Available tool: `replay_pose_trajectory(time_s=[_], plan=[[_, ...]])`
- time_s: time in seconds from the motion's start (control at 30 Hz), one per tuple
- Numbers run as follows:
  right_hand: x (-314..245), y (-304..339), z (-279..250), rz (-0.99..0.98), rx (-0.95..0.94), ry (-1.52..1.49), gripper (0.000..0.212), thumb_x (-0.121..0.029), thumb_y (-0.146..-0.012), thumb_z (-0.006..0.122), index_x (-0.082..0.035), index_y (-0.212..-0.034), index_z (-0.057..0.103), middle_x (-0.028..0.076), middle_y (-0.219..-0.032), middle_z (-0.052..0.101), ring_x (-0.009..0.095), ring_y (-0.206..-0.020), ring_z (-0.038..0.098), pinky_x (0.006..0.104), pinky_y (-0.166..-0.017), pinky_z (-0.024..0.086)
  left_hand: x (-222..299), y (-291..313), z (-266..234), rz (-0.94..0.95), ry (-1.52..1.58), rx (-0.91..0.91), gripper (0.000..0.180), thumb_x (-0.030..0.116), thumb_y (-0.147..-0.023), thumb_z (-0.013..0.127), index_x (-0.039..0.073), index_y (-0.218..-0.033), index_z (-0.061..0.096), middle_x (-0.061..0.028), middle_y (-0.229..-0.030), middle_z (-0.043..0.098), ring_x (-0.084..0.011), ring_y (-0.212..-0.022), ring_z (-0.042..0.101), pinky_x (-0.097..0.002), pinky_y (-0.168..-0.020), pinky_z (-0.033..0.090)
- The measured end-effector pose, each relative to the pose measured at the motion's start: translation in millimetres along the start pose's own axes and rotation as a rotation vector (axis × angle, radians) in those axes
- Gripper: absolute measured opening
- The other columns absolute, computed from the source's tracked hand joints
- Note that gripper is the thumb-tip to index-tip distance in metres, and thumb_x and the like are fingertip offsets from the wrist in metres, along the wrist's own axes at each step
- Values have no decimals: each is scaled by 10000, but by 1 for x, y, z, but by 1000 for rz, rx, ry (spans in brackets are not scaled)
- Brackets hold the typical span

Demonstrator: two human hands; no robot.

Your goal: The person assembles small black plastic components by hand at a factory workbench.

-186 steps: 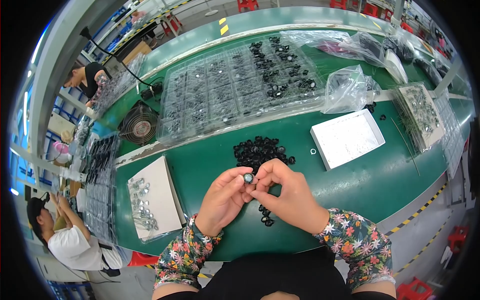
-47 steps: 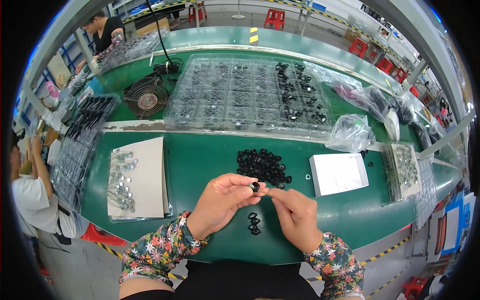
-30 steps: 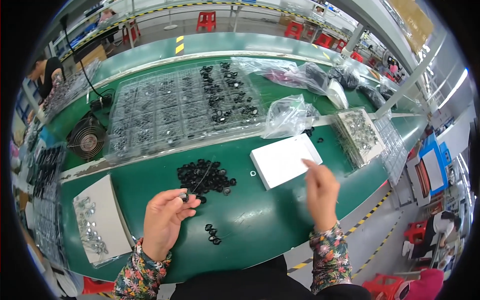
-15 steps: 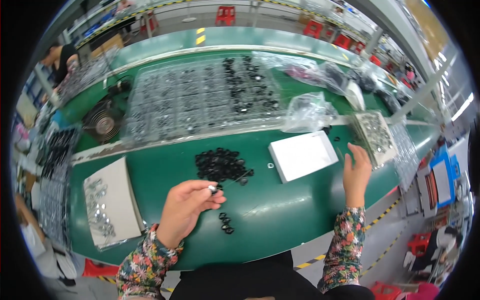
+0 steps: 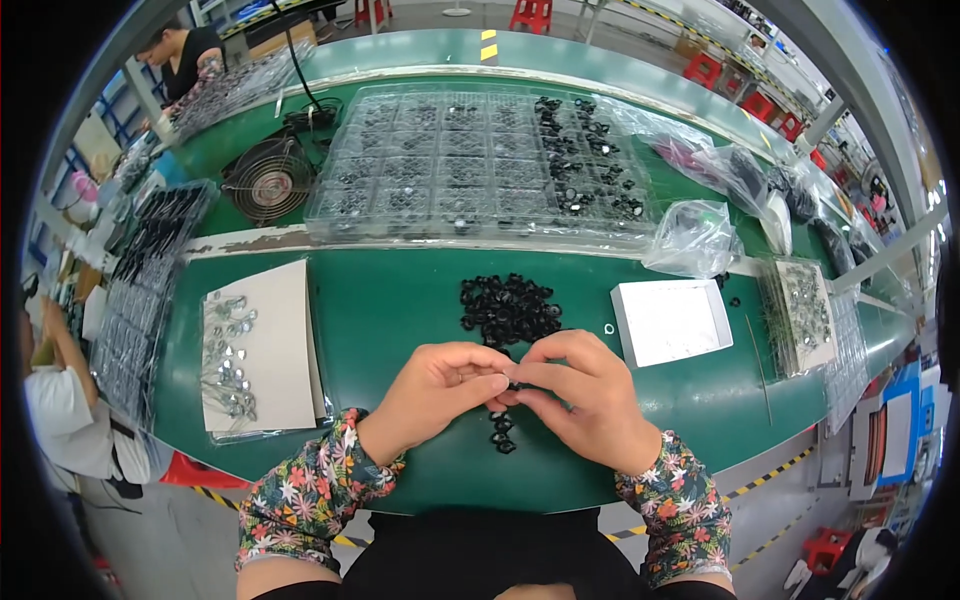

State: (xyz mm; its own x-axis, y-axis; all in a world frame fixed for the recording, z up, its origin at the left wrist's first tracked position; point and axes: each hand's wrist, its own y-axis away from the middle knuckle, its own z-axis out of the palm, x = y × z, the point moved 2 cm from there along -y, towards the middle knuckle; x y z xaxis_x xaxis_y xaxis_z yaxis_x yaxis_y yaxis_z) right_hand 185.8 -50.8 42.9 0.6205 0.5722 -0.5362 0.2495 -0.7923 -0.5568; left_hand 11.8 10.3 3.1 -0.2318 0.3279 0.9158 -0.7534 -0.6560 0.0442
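Observation:
My left hand [image 5: 438, 388] and my right hand [image 5: 585, 395] meet over the near middle of the green bench. The fingertips of both are pinched together on a small black ring-like part [image 5: 514, 385], mostly hidden by the fingers. Just beyond them is a pile of similar black ring-like parts [image 5: 510, 305]. A short row of the same parts [image 5: 502, 435] lies below my fingers, partly covered by them. To the right is a shallow white box [image 5: 672, 350], with a small white ring [image 5: 609, 328] beside its left side.
On the left, a beige board [image 5: 275, 370] carries clear, shiny pieces. A thin stick [image 5: 760, 370] lies right of the box, near a stack of bagged pieces [image 5: 803, 310]. Farther back are compartmented clear trays [image 5: 465, 165], a round fan [image 5: 268, 185] and a plastic bag [image 5: 692, 238].
My right hand has come from beyond the box's right side to meet my left hand at the small black part. The view has shifted, so the bench items appear farther right.

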Motion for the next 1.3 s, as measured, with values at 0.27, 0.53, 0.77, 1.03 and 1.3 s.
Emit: replay_pose_trajectory(time_s=[0.27,0.53,0.77,1.03,1.3], plan=[[8,4,-4,-101,20,-34,301,-16,-683,743,-59,-977,697,49,-851,593,229,-742,597,341,-655,488,1,-1,1,-70,44,-89,177,36,-912,607,-27,-1077,625,-81,-958,669,-152,-877,671,-257,-795,545],[6,7,-6,-241,41,33,297,-19,-676,696,-6,-973,685,70,-852,590,227,-735,591,338,-659,495,1,2,4,-59,-3,-107,234,-5,-895,615,-33,-1128,614,-72,-975,644,-132,-912,647,-259,-825,534],[-2,7,-10,-378,76,191,308,-52,-652,667,44,-945,665,92,-879,585,222,-766,597,339,-655,503,8,2,7,-31,-68,-138,256,-24,-907,585,-41,-1162,600,-83,-1016,648,-139,-941,645,-259,-866,522],[-6,11,-5,-428,192,354,303,-76,-652,673,42,-931,670,87,-890,593,217,-766,596,343,-660,514,4,4,9,10,-27,-103,296,-51,-903,574,-36,-1198,576,-96,-1080,643,-153,-990,640,-268,-891,521],[-9,12,-2,-429,222,390,271,-79,-658,668,32,-905,677,78,-864,595,209,-760,593,342,-656,516,-1,5,10,77,-8,-84,327,-51,-880,609,-23,-1201,553,-62,-1089,616,-119,-1001,615,-252,-883,519]])
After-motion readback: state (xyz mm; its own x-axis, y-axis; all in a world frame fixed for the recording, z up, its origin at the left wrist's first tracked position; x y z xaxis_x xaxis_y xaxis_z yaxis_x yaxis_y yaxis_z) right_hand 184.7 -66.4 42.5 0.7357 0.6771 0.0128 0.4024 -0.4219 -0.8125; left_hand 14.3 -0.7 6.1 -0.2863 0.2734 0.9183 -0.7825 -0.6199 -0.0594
